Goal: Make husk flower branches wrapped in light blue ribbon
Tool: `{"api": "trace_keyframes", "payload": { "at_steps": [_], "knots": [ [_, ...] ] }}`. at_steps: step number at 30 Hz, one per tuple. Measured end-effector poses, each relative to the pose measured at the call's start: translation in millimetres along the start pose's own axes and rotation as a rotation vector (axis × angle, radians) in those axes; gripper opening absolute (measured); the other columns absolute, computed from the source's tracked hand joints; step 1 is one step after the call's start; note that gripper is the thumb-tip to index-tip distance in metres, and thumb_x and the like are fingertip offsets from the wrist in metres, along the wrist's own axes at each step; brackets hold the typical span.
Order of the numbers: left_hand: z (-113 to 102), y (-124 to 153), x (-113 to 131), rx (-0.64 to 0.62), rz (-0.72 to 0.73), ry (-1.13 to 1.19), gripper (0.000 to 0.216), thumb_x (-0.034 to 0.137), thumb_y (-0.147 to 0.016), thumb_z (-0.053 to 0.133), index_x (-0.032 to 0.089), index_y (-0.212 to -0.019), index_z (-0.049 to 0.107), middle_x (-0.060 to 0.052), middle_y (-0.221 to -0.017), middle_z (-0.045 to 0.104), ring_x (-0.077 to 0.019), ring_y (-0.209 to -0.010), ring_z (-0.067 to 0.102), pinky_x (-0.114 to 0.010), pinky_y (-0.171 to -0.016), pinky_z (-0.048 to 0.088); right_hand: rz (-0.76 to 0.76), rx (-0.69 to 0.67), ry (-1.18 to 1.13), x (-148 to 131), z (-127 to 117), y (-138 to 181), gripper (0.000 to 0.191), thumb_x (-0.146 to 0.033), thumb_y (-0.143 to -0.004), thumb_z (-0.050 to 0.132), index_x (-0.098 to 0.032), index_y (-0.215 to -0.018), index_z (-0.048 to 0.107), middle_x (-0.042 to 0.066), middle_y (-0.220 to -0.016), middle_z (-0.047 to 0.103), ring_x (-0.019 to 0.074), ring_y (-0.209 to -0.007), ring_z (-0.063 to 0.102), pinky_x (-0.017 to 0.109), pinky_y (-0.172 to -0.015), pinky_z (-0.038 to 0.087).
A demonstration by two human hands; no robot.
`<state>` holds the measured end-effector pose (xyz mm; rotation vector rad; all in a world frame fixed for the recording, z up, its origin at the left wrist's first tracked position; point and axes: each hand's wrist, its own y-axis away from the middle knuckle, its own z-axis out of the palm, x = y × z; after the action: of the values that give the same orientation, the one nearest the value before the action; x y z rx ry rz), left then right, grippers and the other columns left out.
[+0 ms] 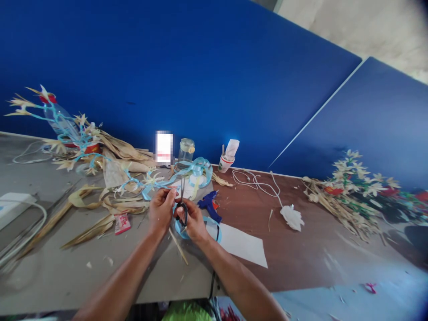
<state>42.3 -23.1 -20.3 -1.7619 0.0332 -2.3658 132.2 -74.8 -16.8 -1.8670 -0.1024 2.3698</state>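
My right hand is closed round the black handles of a pair of scissors, blades pointing up and away from me. My left hand pinches a light blue ribbon just left of the blades. The ribbon runs back to a loose coil near a glass jar and loops under my right hand. A thin stick lies on the table below my hands. A blue glue gun rests just right of my right hand.
Dried husk strips and husk flowers cover the grey table's left side, with a decorated bottle behind. A white paper sheet, a white cable, a paper cup and a flower bundle lie right. A blue wall stands behind.
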Motion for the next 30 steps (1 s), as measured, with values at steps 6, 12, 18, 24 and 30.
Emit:
{"api": "trace_keyframes", "payload": {
  "at_steps": [6, 12, 18, 24, 30],
  "knots": [
    [2.7, 2.1, 4.8, 0.014, 0.003, -0.003, 0.017, 0.034, -0.07, 0.066, 0.017, -0.067, 0.064, 0.001, -0.06, 0.058, -0.0105, -0.054, 0.049, -0.022, -0.054, 0.037, -0.027, 0.001, 0.095, -6.3, 1.4, 1.7, 0.053, -0.064, -0.067, 0.059, -0.017, -0.092, 0.063, 0.0, -0.065, 0.05, 0.0108, -0.057, 0.041, 0.023, -0.056, 0.036],
    [5.1, 3.2, 7.9, 0.023, -0.013, -0.027, 0.018, 0.034, -0.068, 0.067, 0.017, -0.066, 0.064, 0.0, -0.06, 0.06, -0.0116, -0.055, 0.052, -0.024, -0.055, 0.04, -0.078, 0.014, 0.179, -10.8, 4.6, 2.2, 0.049, -0.065, -0.072, 0.052, -0.018, -0.079, 0.063, 0.0, -0.061, 0.044, 0.0115, -0.056, 0.037, 0.024, -0.053, 0.034],
    [4.5, 2.1, 5.3, 0.015, -0.004, -0.045, 0.019, 0.035, -0.069, 0.066, 0.016, -0.065, 0.063, 0.0, -0.06, 0.059, -0.0114, -0.056, 0.051, -0.023, -0.055, 0.04, -0.087, 0.025, 0.18, -8.6, 6.7, 3.2, 0.048, -0.064, -0.074, 0.05, -0.017, -0.077, 0.06, -0.002, -0.059, 0.042, 0.0105, -0.055, 0.036, 0.024, -0.053, 0.031],
    [3.8, 1.9, 3.3, 0.014, -0.016, -0.054, 0.022, 0.038, -0.07, 0.065, 0.016, -0.066, 0.062, 0.0, -0.061, 0.058, -0.0112, -0.055, 0.051, -0.023, -0.055, 0.04, -0.074, 0.032, 0.165, -9.2, 8.9, 4.0, 0.044, -0.062, -0.075, 0.051, -0.018, -0.07, 0.054, -0.002, -0.058, 0.04, 0.0102, -0.054, 0.033, 0.024, -0.052, 0.031],
    [5.9, 3.8, 5.8, 0.027, -0.003, -0.096, 0.022, 0.037, -0.07, 0.064, 0.016, -0.062, 0.06, 0.001, -0.058, 0.057, -0.0106, -0.053, 0.05, -0.023, -0.053, 0.039, -0.081, 0.059, 0.17, -1.2, 8.9, 3.1, 0.038, -0.055, -0.077, 0.05, -0.019, -0.067, 0.049, -0.003, -0.056, 0.037, 0.0094, -0.053, 0.031, 0.024, -0.051, 0.029]
  ]
}}
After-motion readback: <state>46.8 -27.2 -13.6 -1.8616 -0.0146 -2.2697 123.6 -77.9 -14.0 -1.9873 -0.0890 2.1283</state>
